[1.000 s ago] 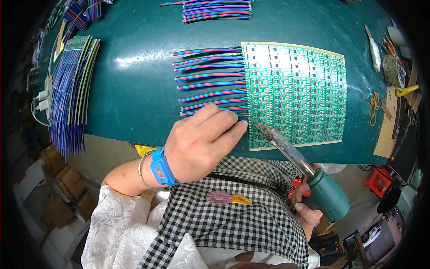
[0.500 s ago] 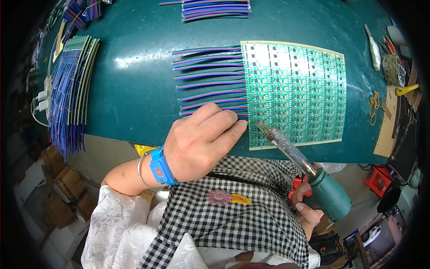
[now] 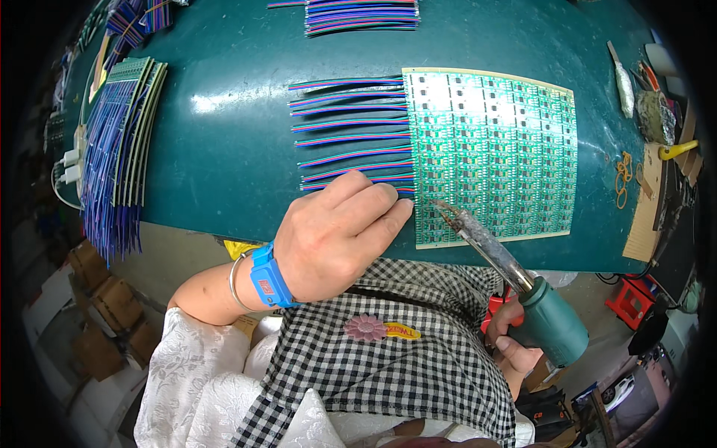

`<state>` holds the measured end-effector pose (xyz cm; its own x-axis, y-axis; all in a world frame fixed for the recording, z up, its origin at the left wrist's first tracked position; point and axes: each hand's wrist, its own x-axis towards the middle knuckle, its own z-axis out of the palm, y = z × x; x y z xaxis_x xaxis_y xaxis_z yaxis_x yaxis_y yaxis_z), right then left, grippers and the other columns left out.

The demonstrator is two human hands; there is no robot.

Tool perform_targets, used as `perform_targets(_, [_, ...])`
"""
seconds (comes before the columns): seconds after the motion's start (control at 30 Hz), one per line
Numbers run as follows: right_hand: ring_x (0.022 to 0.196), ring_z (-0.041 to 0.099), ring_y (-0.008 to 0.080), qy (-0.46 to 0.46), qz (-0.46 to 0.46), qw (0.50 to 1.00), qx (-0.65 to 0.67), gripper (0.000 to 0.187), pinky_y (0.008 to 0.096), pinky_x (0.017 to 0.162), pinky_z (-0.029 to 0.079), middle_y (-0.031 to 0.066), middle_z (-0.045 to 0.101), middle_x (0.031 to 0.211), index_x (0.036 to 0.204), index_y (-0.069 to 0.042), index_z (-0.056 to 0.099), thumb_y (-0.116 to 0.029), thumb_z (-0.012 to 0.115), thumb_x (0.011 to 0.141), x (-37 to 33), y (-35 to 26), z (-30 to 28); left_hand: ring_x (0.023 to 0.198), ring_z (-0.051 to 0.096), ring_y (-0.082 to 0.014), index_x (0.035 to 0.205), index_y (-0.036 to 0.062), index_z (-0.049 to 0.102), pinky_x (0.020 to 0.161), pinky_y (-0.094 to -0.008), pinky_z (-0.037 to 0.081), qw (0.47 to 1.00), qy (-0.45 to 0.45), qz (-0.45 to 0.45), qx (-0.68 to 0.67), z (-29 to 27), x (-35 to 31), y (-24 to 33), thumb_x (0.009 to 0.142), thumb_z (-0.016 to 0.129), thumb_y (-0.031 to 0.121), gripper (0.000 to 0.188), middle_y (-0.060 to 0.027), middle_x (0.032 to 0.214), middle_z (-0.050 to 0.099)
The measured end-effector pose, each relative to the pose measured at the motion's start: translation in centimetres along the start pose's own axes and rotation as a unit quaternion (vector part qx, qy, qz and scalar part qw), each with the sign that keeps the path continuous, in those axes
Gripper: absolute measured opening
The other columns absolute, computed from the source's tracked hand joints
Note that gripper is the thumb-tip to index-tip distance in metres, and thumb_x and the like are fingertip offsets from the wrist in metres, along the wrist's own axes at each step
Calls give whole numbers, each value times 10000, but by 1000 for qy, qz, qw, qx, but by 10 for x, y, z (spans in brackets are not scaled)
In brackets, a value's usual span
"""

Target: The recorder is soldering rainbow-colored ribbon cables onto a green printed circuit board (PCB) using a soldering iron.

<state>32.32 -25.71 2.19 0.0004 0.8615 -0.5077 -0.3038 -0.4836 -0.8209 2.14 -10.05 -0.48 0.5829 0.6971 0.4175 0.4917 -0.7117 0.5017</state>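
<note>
A panel of green circuit boards [image 3: 478, 160] lies on the table, with several flat multicoloured ribbon wires [image 3: 351, 122] reaching left from its left edge. My left hand [image 3: 336, 235], a blue strap on its wrist, is closed in a pinch on a ribbon wire [image 3: 403, 192] at that edge, toward the panel's near end; the fingers hide most of that wire. My right hand [image 3: 515, 351] grips a soldering iron [image 3: 553, 321] with a thick green handle. Its tip points up and left over the lower left of the panel, close to my left fingertips; whether it touches is unclear.
At the left stands a stack of wired panels [image 3: 123, 149] with purple-blue wires hanging past the table edge. A wire bundle [image 3: 362, 16] lies at the far side. Rubber bands [image 3: 623, 179] and a cardboard piece [image 3: 644, 213] are on the right, near a yellow-handled tool [image 3: 678, 149].
The soldering iron and my right hand have shifted slightly to the right, drawing the tip a little away from my left fingers. My left hand keeps its pinch in nearly the same spot.
</note>
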Motion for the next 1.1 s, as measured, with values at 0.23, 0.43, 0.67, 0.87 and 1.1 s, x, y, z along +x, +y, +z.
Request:
perform_targets(0.23, [756, 565, 160, 26, 17, 996, -89, 622, 294, 705, 476, 33, 593, 885, 1254, 12, 591, -132, 891, 728, -3, 1, -6, 709, 624, -229, 967, -49, 750, 553, -324, 516, 1000, -2, -4, 11, -1, -1, 1, 612, 720, 3, 360, -104, 902, 665])
perform_targets(0.43, [942, 641, 204, 25, 4, 989, -148, 581, 328, 828, 513, 51, 659, 989, 1198, -4, 666, -259, 914, 738, -13, 14, -25, 718, 625, -234, 986, -55, 745, 555, -327, 519, 1000, -13, 3, 7, -2, 0, 1, 604, 709, 3, 388, -112, 923, 664])
perform_targets(0.67, [1074, 637, 275, 33, -29, 966, -255, 664, 402, 917, 507, 103, 645, 1145, 1199, -29, 692, -374, 932, 684, -24, 45, -62, 728, 627, -245, 1004, -73, 734, 571, -328, 531, 1000, -20, 9, 8, -4, -1, 2, 609, 691, 24, 409, -129, 943, 665])
perform_targets(0.87, [990, 651, 248, -21, -63, 939, -338, 616, 391, 876, 515, 80, 663, 1064, 1175, -13, 687, -303, 929, 689, -21, 44, -65, 741, 631, -245, 1007, -87, 726, 587, -326, 541, 999, -36, 26, 19, -5, 1, 3, 610, 682, 45, 421, -141, 959, 664])
perform_targets(1.1, [958, 667, 228, 42, 40, 996, -70, 597, 390, 897, 507, 60, 709, 947, 1166, 9, 690, -275, 924, 696, -9, 9, -16, 741, 630, -246, 1007, -90, 724, 587, -325, 540, 998, -41, 32, 25, -5, 1, 3, 609, 679, 53, 425, -144, 963, 660])
